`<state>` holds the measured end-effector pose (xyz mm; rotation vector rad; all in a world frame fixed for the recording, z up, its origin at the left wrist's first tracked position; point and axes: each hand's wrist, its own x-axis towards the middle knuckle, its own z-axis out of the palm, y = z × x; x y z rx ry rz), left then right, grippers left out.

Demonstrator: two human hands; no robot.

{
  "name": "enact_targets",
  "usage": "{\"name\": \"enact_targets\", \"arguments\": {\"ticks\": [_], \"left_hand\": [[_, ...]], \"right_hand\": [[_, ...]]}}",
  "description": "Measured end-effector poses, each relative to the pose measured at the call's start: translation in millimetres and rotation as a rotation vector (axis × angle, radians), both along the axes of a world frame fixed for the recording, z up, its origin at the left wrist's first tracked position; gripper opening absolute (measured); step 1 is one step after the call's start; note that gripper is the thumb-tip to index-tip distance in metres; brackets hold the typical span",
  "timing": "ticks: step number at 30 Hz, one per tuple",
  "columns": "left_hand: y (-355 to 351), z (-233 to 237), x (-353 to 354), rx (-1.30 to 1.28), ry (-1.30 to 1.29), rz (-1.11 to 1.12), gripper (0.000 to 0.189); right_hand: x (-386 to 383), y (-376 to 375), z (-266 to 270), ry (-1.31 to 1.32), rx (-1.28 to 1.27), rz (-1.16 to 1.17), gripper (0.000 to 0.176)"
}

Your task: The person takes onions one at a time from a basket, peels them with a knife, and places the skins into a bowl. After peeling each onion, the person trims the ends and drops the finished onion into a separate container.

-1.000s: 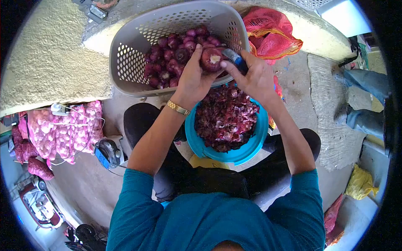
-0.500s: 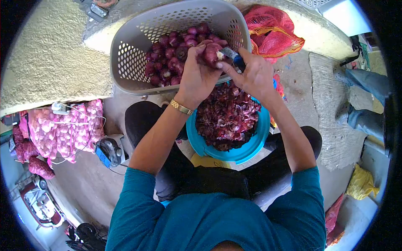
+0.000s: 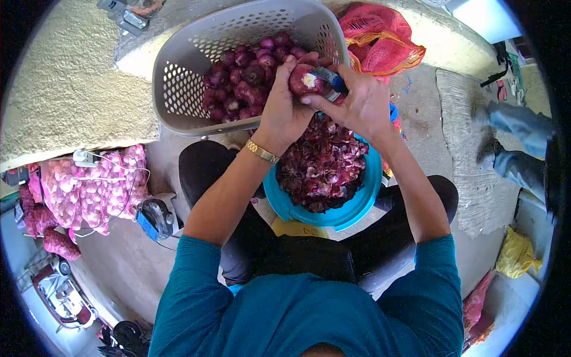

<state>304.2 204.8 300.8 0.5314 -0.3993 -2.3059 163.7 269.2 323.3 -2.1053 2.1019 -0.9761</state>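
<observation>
A red onion [image 3: 302,82] with a pale cut end rests in my left hand [image 3: 282,102], whose fingers curl round it. My right hand [image 3: 364,102] grips a knife [image 3: 328,77] with a dark blue handle, its blade against the onion and its thumb close to the onion's lower side. Just behind the hands stands a grey perforated basket [image 3: 178,125] holding many red onions [image 3: 244,77]. Below the hands, between my knees, a turquoise tub [image 3: 339,221] is heaped with dry onion skins [image 3: 324,166].
A red mesh sack [image 3: 386,44] lies right of the basket. Pink net bags of pale bulbs [image 3: 95,184] stand at the left, near a dark device with a cable [image 3: 157,219]. Another person's legs [image 3: 520,149] show at the right, above a yellow bag [image 3: 516,253].
The onion has turned so its pale cut end faces more toward me. Both hands stay close together on onion and knife. The view has shifted slightly.
</observation>
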Motion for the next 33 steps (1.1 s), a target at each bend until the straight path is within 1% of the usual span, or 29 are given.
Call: {"name": "enact_targets", "arguments": {"ticks": [7, 10, 13, 19, 21, 25, 28, 31, 33], "left_hand": [[3, -6, -5, -0.046, -0.033, -0.018, 0.039], [2, -7, -5, -0.094, -0.035, -0.022, 0.043], [1, -5, -5, -0.098, 0.007, -0.029, 0.044], [2, -7, -2, -0.122, -0.059, -0.007, 0.045], [3, -9, -2, -0.119, -0.035, 0.002, 0.040], [5, -13, 1, -0.063, -0.021, 0.019, 0.041], [5, -13, 2, -0.048, -0.016, -0.015, 0.040], [6, -12, 3, -0.108, -0.043, -0.038, 0.041], [10, -11, 1, -0.137, -0.093, 0.027, 0.042]], "right_hand": [[0, 2, -2, 0.010, -0.023, -0.002, 0.067], [-2, 2, -4, 0.029, 0.012, -0.039, 0.068], [-2, 1, -2, 0.019, -0.003, -0.042, 0.069], [2, 0, -14, 0.009, -0.026, -0.034, 0.068], [4, 1, -19, -0.013, 0.039, -0.060, 0.068], [10, 1, -16, -0.037, 0.059, -0.057, 0.068], [10, 3, -13, -0.083, 0.044, -0.038, 0.066], [9, 5, -20, -0.061, 0.097, -0.037, 0.064], [9, 5, -20, -0.080, 0.110, -0.037, 0.064]]}}
